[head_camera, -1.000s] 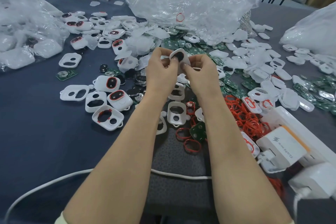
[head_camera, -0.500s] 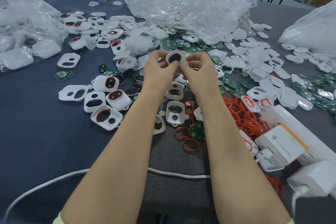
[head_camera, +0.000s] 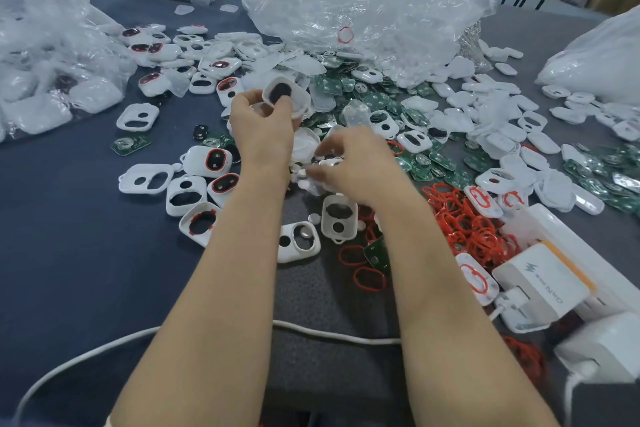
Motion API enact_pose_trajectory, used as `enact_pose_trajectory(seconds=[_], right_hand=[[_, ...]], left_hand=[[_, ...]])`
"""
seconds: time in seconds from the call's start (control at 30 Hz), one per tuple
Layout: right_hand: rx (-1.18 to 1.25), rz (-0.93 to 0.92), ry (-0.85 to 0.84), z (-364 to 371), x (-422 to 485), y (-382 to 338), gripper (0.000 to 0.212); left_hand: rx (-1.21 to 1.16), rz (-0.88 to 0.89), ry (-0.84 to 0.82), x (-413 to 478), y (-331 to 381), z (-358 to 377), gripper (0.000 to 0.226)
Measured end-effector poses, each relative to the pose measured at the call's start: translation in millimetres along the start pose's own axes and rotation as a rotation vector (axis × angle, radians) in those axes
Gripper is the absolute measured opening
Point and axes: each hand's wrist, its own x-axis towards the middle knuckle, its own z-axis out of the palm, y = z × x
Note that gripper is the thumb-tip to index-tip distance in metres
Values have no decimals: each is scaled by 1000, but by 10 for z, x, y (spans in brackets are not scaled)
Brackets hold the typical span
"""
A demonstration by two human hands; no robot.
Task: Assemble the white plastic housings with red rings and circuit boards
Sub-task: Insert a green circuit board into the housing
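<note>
**Dark blue-grey cloth table (head_camera: 69, 270) buried in parts: which hand grabs the next piece?**

So the left hand (head_camera: 263, 126) is up off the clutter, thumb and fingers pinched on the rim of a white plastic housing with a dark oval opening (head_camera: 285, 95). Its open face looks back at the camera, and its long axis runs roughly across the view, dipping a bit to the right.

The right hand (head_camera: 360, 161) is low, below and to the right of that housing. It's palm down, with the fingers curled into a heap of small white and silvery bits. Can't tell if it's actually got hold of anything, since the fingertips are blurry and half buried.

What matters imo: the pile of loose red rubber rings (head_camera: 464, 222) sits just right of the right wrist, and the green circuit boards (head_camera: 330, 84) are spread right behind that hand. Both are on the right hand's side, so it looks like the one to fetch, then carry up and left to the held housing.
</note>
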Motion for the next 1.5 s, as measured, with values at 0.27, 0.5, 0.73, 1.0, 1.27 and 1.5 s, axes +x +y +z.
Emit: enact_pose_trajectory(seconds=[0.27,0.5,0.73,1.0,1.27,1.5], right_hand=[[22,56,-42,30,8,-28,16],[561,190,287,-157,21,253,10],[798,173,404,-197,26,278,13],[886,187,452,-212,33,304,12],[1045,325,392,-192,67,294,9],[969,300,430,-207,64,340,15]], left_hand=[[-10,-41,-51,-56,-14,41,18],[-38,-97,-156,-127,-33,88,15],[74,-88,-293,-176,-71,95,17],[124,-77,-311,-180,-86,93,17],[97,-185,-290,-157,-110,139,11],[50,-280,-287,-158,-79,158,24]])
